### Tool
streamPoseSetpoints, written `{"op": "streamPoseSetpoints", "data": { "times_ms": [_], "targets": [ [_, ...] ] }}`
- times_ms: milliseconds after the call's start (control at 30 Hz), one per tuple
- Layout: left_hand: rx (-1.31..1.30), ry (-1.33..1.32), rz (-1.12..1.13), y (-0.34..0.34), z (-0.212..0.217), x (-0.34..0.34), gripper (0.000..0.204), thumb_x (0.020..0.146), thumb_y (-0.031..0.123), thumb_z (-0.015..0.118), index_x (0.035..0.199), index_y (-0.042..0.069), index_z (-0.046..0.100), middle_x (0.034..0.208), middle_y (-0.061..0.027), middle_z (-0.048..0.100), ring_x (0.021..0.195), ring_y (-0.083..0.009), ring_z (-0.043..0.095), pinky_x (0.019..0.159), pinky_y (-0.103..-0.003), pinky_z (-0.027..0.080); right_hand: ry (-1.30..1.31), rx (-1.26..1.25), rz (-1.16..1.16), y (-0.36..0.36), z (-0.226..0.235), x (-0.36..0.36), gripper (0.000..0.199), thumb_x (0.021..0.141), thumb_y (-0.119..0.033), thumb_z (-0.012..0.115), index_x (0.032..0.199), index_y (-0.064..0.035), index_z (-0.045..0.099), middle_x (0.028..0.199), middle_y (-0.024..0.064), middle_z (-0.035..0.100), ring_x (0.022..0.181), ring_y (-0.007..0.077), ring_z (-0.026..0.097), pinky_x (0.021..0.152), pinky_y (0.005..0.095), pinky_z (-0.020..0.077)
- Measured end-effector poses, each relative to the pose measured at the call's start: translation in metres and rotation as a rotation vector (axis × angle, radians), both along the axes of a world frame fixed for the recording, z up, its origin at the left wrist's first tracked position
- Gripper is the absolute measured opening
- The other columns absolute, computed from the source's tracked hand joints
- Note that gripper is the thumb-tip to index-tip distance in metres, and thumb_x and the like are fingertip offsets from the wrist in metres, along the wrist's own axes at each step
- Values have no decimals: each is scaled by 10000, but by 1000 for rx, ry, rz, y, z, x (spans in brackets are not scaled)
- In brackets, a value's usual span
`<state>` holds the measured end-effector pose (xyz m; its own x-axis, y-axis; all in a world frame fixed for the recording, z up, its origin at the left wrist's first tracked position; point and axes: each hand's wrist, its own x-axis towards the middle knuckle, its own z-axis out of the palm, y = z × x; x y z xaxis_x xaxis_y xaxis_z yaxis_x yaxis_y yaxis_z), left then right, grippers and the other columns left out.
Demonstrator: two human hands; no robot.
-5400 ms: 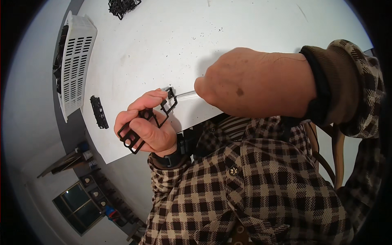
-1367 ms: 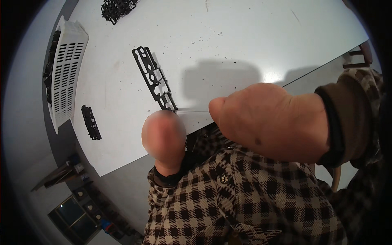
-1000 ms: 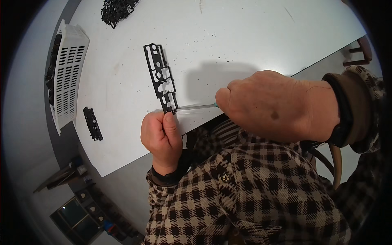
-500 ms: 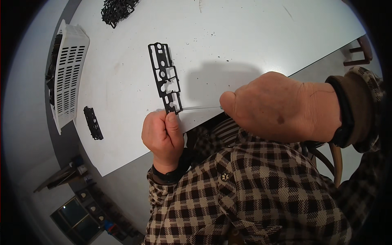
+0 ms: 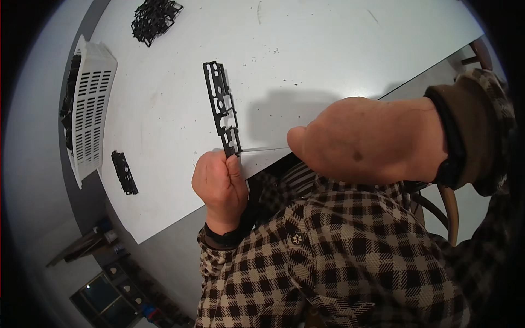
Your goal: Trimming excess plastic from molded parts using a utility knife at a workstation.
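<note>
We list two bare hands, ungloved and without rings that we can see. Left hand (image 5: 219, 183): a dark band circles the wrist, and below it begins a shirt sleeve in a cream, brown and black check. Right hand (image 5: 366, 139): a black band at the wrist, then a plain brown knitted cuff, then the same checked cloth over it. The torso wears the same checked shirt, with one small dark round button on the front and a striped layer showing at the open neck.
</note>
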<state>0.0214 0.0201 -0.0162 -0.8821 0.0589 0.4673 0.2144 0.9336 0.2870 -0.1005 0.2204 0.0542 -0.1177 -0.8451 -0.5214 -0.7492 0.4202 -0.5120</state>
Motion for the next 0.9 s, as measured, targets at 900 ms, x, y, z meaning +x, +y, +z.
{"op": "streamPoseSetpoints", "data": {
  "times_ms": [900],
  "targets": [
    [-17, 58, 125, 3, -7, 4, 143, 863, 71, 490, 742, -1, 469, 604, -101, 394, 518, -254, 384, 469, -339, 318, -48, -105, 73, 7, 11, -5, 135, 725, -9, 555, 779, 61, 454, 600, 154, 561, 535, 224, 582, 472, 292, 457]
  ]
}}
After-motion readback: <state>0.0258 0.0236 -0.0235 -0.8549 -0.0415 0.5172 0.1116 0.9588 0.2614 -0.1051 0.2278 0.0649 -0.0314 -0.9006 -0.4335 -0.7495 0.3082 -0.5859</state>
